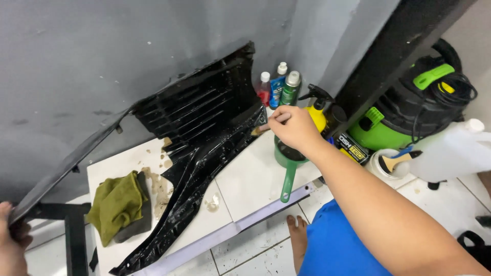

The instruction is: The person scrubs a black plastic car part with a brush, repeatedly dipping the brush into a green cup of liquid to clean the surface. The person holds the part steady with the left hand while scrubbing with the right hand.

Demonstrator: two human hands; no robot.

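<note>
The right hand (294, 128) pinches what looks like a small brush at the edge of the wet black plastic panel (204, 133), which leans from the white tabletop (255, 179) against the wall; the left hand (11, 240) grips the panel's far end

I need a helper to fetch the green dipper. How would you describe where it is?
Find the white tiled ledge against the grey wall. At its right end, under the right hand, sits the green dipper. Unlike the bottles behind, it has a long handle pointing toward the floor.
</note>
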